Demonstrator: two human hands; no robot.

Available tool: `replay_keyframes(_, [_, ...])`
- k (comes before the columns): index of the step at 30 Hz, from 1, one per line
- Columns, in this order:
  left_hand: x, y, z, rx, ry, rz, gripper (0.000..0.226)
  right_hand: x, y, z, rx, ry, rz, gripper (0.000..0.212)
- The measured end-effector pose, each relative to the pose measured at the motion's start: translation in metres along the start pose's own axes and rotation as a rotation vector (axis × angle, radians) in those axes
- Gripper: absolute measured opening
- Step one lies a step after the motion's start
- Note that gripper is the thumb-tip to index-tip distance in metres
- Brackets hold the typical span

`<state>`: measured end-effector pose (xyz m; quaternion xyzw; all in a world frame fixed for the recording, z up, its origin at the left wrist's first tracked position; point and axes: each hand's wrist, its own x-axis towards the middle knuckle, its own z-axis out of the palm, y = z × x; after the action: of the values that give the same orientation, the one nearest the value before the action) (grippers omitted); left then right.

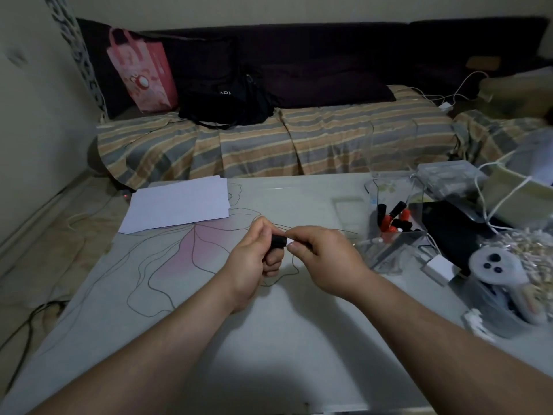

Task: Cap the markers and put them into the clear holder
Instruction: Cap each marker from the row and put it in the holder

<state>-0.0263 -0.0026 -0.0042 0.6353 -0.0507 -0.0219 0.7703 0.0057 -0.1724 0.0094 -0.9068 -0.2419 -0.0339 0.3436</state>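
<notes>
Over the middle of the table my left hand point(254, 256) pinches a black marker cap point(278, 241). My right hand point(323, 259) grips the marker itself, of which only a short white part point(291, 242) shows between the fingers. Cap and marker meet end to end between the two hands; whether the cap sits fully on I cannot tell. The clear holder point(398, 205) stands to the right of my hands, with several black and red markers point(392, 220) inside it.
A stack of white paper point(179, 205) lies at the table's far left. On the right sit a black box point(449, 232), a white charger point(438, 269), a white controller point(493, 268) and cables. A striped couch point(269, 139) runs behind the table.
</notes>
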Motion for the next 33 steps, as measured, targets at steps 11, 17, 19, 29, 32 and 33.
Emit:
replay_keyframes(11, [0.013, -0.003, 0.015, 0.48, 0.313, 0.117, 0.021, 0.002, -0.007, -0.019, -0.141, -0.133, -0.008, 0.058])
replay_keyframes(17, [0.003, -0.003, 0.022, 0.922, -0.008, 0.129, 0.024, -0.003, 0.022, -0.11, 0.072, 0.535, 0.122, 0.044])
replay_keyframes(19, [0.001, -0.011, 0.022, 1.081, -0.117, 0.12, 0.032, -0.012, 0.04, -0.126, 0.021, 0.674, 0.167, 0.041])
replay_keyframes(29, [0.006, -0.031, 0.027, 1.13, -0.206, 0.062, 0.034, -0.013, 0.083, -0.098, -0.218, 0.427, 0.16, 0.029])
replay_keyframes(32, [0.007, -0.035, 0.03, 1.145, -0.217, 0.06, 0.031, -0.013, 0.094, -0.088, -0.282, 0.346, 0.126, 0.023])
replay_keyframes(33, [0.008, -0.036, 0.031, 1.151, -0.22, 0.06, 0.03, -0.012, 0.097, -0.086, -0.336, 0.349, 0.128, 0.022])
